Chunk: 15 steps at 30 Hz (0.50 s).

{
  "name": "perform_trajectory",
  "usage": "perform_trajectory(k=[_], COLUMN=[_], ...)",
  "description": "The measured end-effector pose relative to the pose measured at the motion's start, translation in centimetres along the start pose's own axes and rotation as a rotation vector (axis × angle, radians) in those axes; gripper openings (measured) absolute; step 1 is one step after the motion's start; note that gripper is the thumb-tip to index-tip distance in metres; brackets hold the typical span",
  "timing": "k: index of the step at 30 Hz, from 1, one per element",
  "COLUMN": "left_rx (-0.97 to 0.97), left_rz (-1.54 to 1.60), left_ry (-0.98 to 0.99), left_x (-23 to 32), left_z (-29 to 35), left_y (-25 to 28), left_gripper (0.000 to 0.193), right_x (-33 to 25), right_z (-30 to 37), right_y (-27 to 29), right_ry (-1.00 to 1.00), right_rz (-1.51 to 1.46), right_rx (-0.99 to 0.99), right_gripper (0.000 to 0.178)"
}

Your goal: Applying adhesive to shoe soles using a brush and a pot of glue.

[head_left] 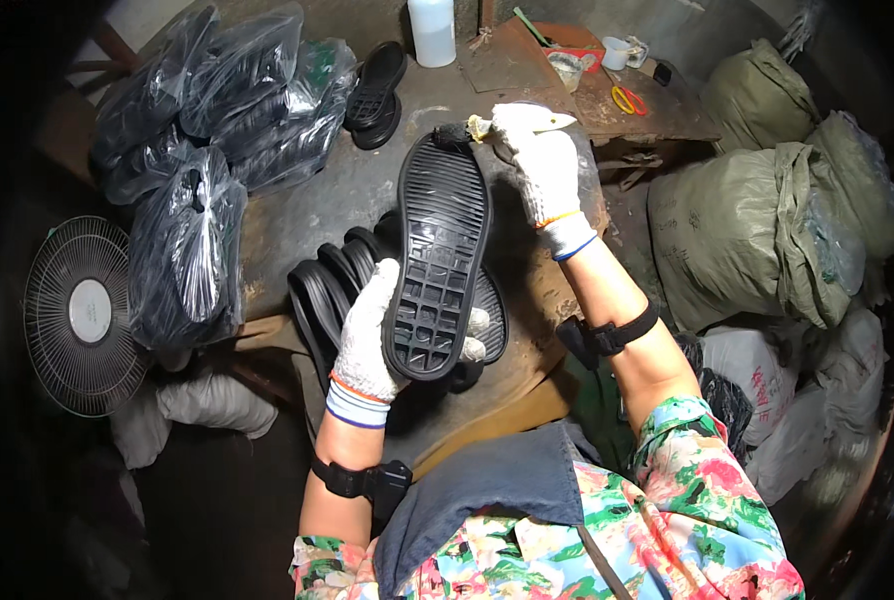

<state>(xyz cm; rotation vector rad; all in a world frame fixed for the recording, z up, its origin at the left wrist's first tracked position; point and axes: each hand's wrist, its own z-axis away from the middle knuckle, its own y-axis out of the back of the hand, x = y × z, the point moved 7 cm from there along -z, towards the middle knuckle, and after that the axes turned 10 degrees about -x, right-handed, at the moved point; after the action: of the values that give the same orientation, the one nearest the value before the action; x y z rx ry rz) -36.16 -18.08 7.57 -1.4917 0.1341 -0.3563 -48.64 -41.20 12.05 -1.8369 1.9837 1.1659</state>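
A black ridged shoe sole (pixel 437 250) is gripped along its lower left side by my left hand (pixel 365 340), with the thumb on its edge and fingertips showing at its right. My right hand (pixel 539 165) is closed round a brush (pixel 455 134) whose dark bristles are at the upper end of the sole. Its pale handle tip sticks out to the right of the fist. White knitted gloves cover both hands. Beneath the held sole, more black soles (pixel 319 300) stand in a row on the worktable (pixel 277 230), and part of another sole (pixel 493 318) shows at the right.
Bagged black soles (pixel 247 95) are heaped at the left, near a fan (pixel 91 310). Two loose soles (pixel 375 95) and a white bottle (pixel 433 32) stand farther back. Scissors (pixel 629 100) and a white cup (pixel 616 52) lie at back right. Green sacks (pixel 732 235) fill the right.
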Motion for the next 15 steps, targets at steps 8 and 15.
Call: perform_trajectory(k=[8, 15], left_rx=[-0.019, -0.130], left_rz=[0.038, -0.017], left_ry=[0.090, -0.093], left_x=[0.6, 1.2], left_z=[1.8, -0.1], left_y=[0.6, 1.2], left_gripper=[0.077, 0.065], right_x=[-6.4, -10.7], right_z=[3.5, 8.9], right_y=[-2.4, -3.7], right_ry=[-0.235, -0.395], right_rz=[-0.506, -0.785], right_rx=[-0.212, -0.350], right_gripper=[0.021, 0.028])
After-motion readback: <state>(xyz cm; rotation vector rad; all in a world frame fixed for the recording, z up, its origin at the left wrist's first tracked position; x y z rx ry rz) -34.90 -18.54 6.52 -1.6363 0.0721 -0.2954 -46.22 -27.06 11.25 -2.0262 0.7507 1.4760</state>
